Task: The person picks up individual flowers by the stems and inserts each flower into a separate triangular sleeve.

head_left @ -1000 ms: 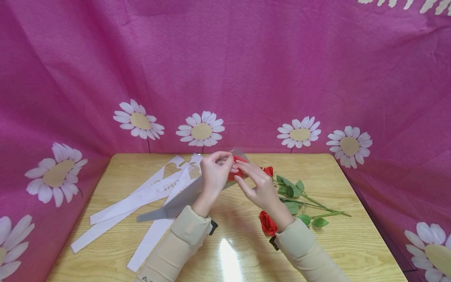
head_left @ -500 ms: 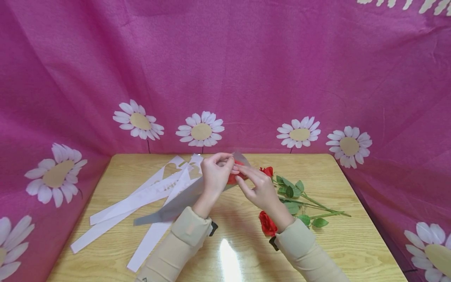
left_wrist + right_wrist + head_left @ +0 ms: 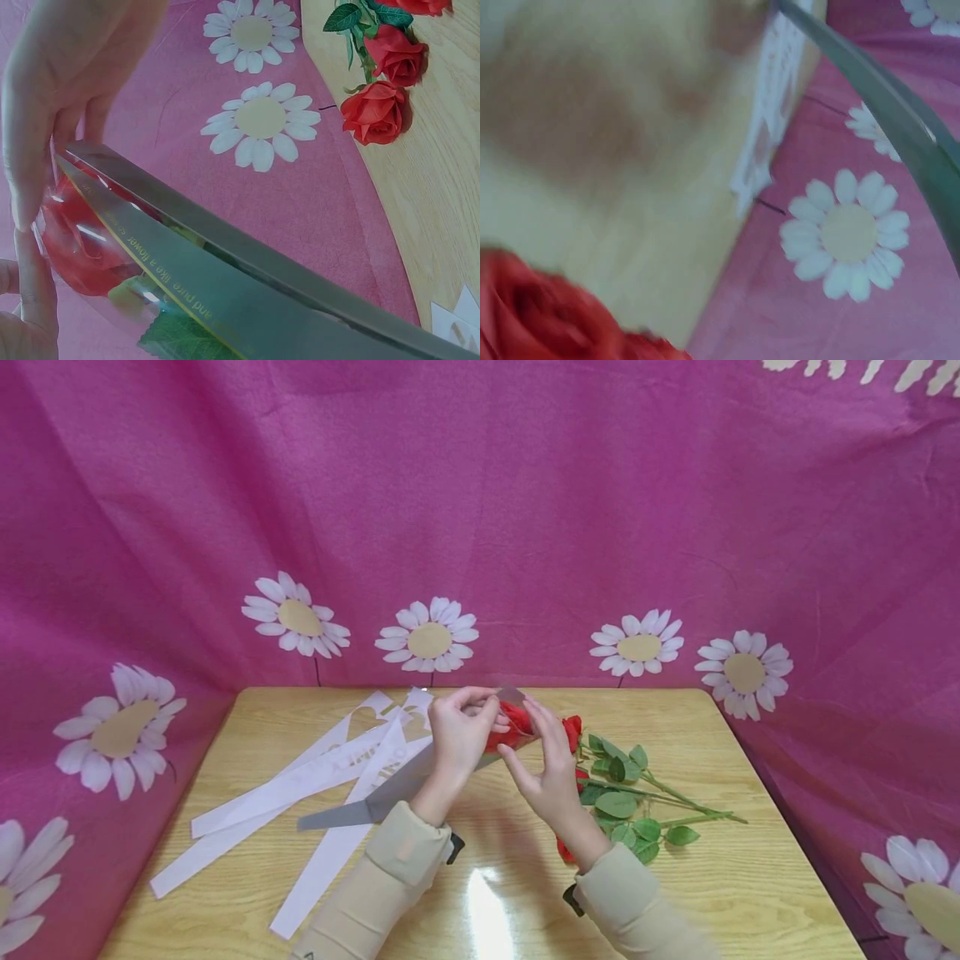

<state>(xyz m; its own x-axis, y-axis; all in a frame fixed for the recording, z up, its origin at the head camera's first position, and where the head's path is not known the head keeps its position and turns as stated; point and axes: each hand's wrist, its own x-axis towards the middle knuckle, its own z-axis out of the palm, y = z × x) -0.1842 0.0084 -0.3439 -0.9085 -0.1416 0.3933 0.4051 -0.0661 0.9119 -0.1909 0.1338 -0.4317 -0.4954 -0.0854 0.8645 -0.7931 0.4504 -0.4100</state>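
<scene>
In the head view a grey flower sleeve (image 3: 405, 781) slants above the table, its narrow end to the lower left. A red rose (image 3: 512, 731) sits inside its wide end; the left wrist view shows a green leaf (image 3: 184, 339) below the bloom, behind clear film. Gold lettering runs along the sleeve's edge. My left hand (image 3: 461, 731) pinches the sleeve near the top, thumb against index finger. On the other side, the extended fingers of my right hand (image 3: 553, 768) are at the sleeve's rim beside the rose, thumb spread apart. Exact contact of these fingertips is hard to see.
Several loose red roses with green stems and leaves (image 3: 617, 804) lie on the wooden table (image 3: 510, 827) to the right. White paper sleeves (image 3: 300, 785) with cut-out hearts overlap at the left. A pink curtain (image 3: 525, 527) with daisies surrounds the table.
My right hand has moved from over the rose to the sleeve's right side, its fingers pointing more upward, and more of the rose shows. My left hand stays in place.
</scene>
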